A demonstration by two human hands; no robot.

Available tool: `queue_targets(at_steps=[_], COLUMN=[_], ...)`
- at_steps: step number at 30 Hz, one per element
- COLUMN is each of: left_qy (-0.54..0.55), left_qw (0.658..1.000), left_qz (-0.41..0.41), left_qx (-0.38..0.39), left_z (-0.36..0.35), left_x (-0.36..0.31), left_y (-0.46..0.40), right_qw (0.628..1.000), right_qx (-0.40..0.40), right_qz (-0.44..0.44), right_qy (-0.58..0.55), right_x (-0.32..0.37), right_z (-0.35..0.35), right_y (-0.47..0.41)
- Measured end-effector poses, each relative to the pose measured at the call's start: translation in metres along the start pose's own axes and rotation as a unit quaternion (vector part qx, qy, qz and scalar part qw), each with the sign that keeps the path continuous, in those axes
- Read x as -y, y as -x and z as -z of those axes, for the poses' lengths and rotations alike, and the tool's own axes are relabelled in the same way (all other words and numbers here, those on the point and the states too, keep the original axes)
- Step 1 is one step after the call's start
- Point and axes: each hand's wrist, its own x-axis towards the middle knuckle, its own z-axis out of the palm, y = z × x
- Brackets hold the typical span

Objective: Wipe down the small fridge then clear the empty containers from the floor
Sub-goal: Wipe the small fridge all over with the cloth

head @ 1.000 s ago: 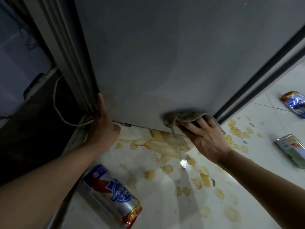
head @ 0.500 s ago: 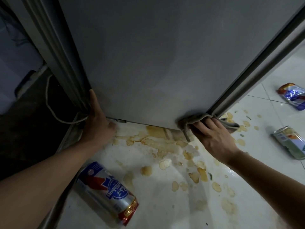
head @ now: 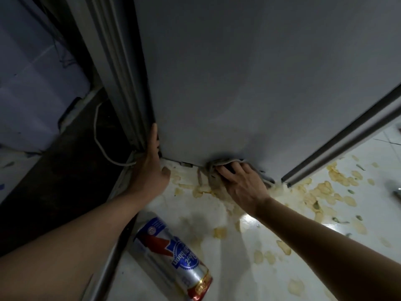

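The small grey fridge (head: 238, 83) fills the upper view. My left hand (head: 149, 170) rests flat against its lower left corner, fingers straight along the edge. My right hand (head: 240, 183) presses a grey cloth (head: 213, 170) against the bottom edge of the fridge panel, fingers curled into the cloth. A blue, white and red beer can (head: 173, 259) lies on its side on the white floor (head: 249, 268) between my forearms.
Yellow-brown spill blotches (head: 323, 190) cover the floor below and right of the fridge. A white cord (head: 97, 135) loops down at the fridge's left side over a dark floor strip. Another container's edge (head: 397, 192) shows at the far right.
My right hand has slid the cloth leftward along the fridge's bottom edge, away from the right corner. My left hand stays on the left corner. The two cans at right have left the view.
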Motion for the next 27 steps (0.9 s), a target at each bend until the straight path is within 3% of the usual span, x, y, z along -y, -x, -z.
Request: queue_targets(at_steps=[7,15,18,24,27], left_qy=[-0.041,-0.043,-0.042,-0.051,-0.059], left_qw=[0.998,0.997,0.996,0.995,0.995], left_qz=[-0.026,-0.028,-0.033,-0.033,-0.027], left_qx=[0.029,0.064,0.066,0.077,0.072], left_z=[0.018,0.028,0.031,0.034,0.033], left_x=[0.008,0.01,0.009,0.007,0.006], left_y=[-0.002,-0.003,-0.003,-0.001,-0.002], right_qw=[0.999,0.997,0.997,0.995,0.997], right_qx=[0.021,0.009,-0.007,0.071,0.063], right_qz=[0.041,0.038,0.051,0.064,0.04], right_qy=[-0.006,-0.068,-0.054,0.037,0.009], right_x=[0.053,0.08,0.084,0.089,0.083], right_z=[0.015,0.027,0.031,0.024,0.022], right_y=[-0.072,-0.093,-0.102,-0.113,-0.105])
